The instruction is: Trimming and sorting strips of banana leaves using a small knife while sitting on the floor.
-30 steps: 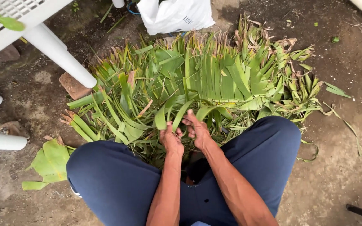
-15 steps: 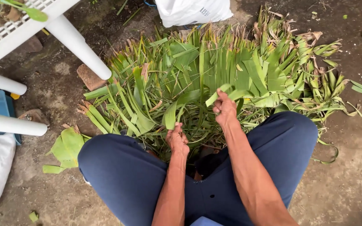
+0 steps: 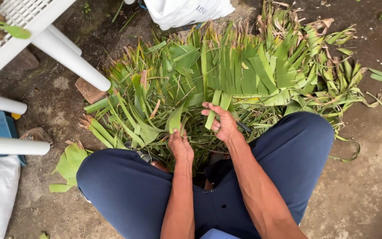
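right hand [image 3: 224, 126] gripping a long green leaf strip [image 3: 214, 111] lifted from the heap of torn green palm leaves [image 3: 226, 75] on the dirt ground [image 3: 368, 177], left hand [image 3: 180, 144] pinching another broad green leaf blade [image 3: 174, 118], most of heap seemingly unsorted.

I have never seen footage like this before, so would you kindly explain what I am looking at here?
This is one view from a camera worn on a person's head, looking down at their own lap and bare hands; there is no machine. They sit on dirt ground in dark blue trousers. Before them lies a pile of long green leaf strips. The right hand holds a leaf strip; the left hand touches another strip. A white plastic table leg and a white sack stand nearby.
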